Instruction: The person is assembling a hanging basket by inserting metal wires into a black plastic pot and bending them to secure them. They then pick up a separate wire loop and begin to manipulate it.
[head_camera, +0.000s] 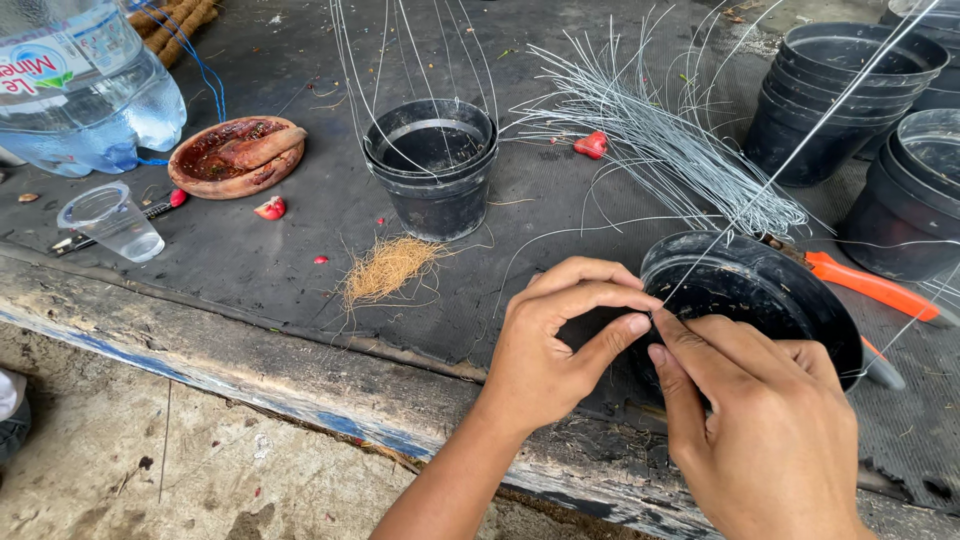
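Even, diffuse daylight is recorded across the scene, with only soft, faint shadows cast beneath the black pot (432, 168) and the hands. Mild glare is noted on the water bottle (85, 85) and on the wire bundle (665, 140), which reads pale against the dark mat (300, 240). Focus is held sharp throughout, while slight wide-angle stretching is observed at the frame edges.

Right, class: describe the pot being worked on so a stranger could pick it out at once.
Start at the near edge of the dark mat, lower right. There a black plastic pot lies tilted under the left hand and right hand. Unlike the upright and stacked pots, a wire runs from its rim.
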